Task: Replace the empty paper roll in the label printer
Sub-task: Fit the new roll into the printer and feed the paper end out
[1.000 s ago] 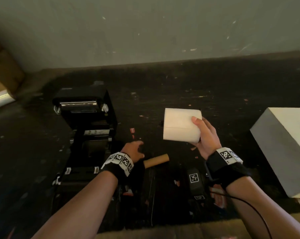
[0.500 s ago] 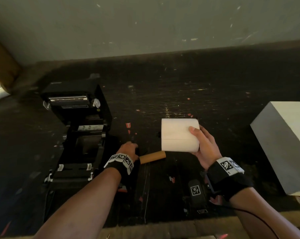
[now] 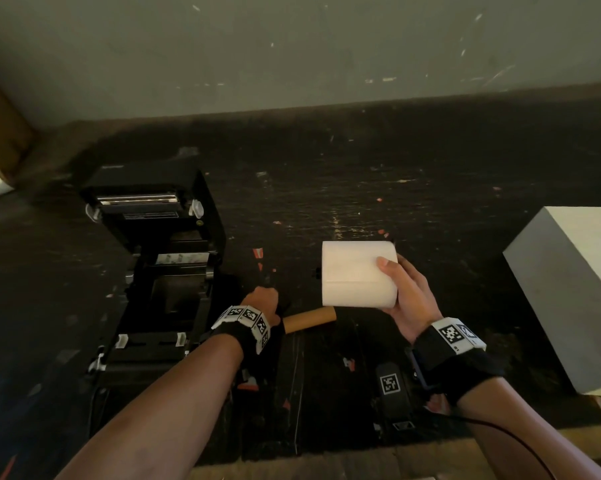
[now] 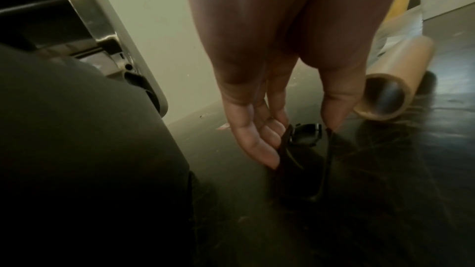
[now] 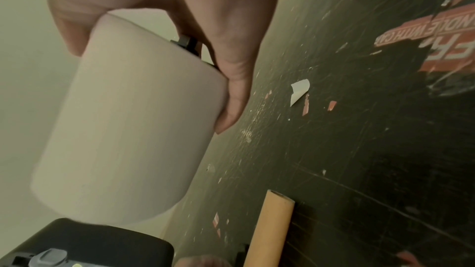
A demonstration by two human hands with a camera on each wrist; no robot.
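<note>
I hold the fresh white label roll in my right hand, thumb over its curved side and fingers wrapped behind its end, up off the black table to the right of the open label printer, so it is ready to drop into the bay. A black spindle end pokes out by my palm. The empty cardboard core lies on the table just right of the printer, out of the bay. My left hand, between printer and core, pinches a small black plastic part between fingertips and thumb, probably a roll holder piece I need next. Half a second ago the roll was at much the same spot; the view has only drifted slightly, and my left hand has stayed low beside the printer.
</note>
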